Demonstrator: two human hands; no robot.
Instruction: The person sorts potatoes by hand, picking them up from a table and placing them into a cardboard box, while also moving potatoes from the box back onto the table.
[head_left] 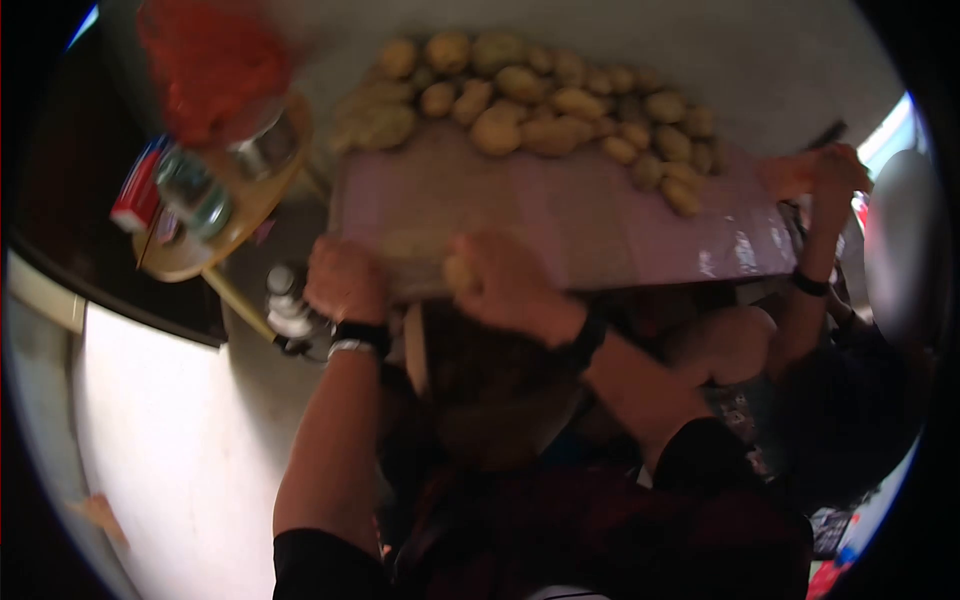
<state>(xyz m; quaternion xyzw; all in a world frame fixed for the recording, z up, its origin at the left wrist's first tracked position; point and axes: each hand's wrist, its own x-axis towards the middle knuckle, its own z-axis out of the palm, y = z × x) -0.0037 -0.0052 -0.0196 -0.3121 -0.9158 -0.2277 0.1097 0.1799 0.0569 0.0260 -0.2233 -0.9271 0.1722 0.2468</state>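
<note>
A heap of potatoes [520, 95] lies at the far edge of a long, flat cardboard piece [560, 225] covered with pinkish, shiny tape. My left hand [345, 285] is closed at the near left corner of this cardboard, its fingers curled over the edge. Close to the near edge, my right hand [505, 285] is closed around a pale yellow-brown potato [460, 272], which shows at the thumb side. Motion blurs this hand, and most of what it grips is hidden. Both my wrists carry dark bands.
A small wooden table [185, 262] at left holds a glass jar [195, 192], a red-and-white box [140, 187] and a metal cup [255, 155]. Above it is a red bag [215, 65]. At right, another person's hand [838, 172] is over the cardboard's end.
</note>
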